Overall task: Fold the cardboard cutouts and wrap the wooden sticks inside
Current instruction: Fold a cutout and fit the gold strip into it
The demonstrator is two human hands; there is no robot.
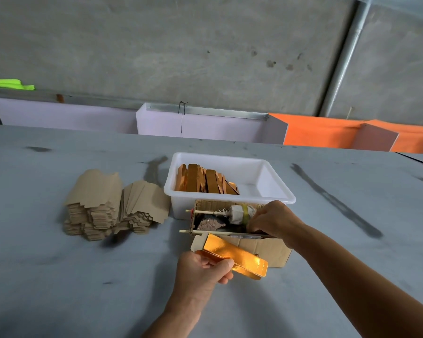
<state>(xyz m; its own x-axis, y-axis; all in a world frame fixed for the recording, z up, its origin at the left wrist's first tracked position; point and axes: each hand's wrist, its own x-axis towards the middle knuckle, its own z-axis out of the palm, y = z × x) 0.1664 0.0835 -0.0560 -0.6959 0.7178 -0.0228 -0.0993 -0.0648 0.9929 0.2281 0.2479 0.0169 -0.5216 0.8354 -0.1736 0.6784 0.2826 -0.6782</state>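
My left hand (203, 268) grips a folded cardboard cutout (239, 256) with a shiny gold face, held just in front of a brown cardboard box (266, 251). Inside that box lie wooden sticks (205, 212) with wrapped ends; two stick tips poke out of its left side. My right hand (272, 222) reaches into the right end of the box with curled fingers on the contents; what they hold is hidden. A stack of flat brown cutouts (112, 203) lies to the left on the grey table (59, 276).
A white plastic tub (266, 181) behind the box holds several wrapped gold pieces (205, 179) leaning at its left side. White and orange panels (315, 132) stand along the table's far edge before a concrete wall.
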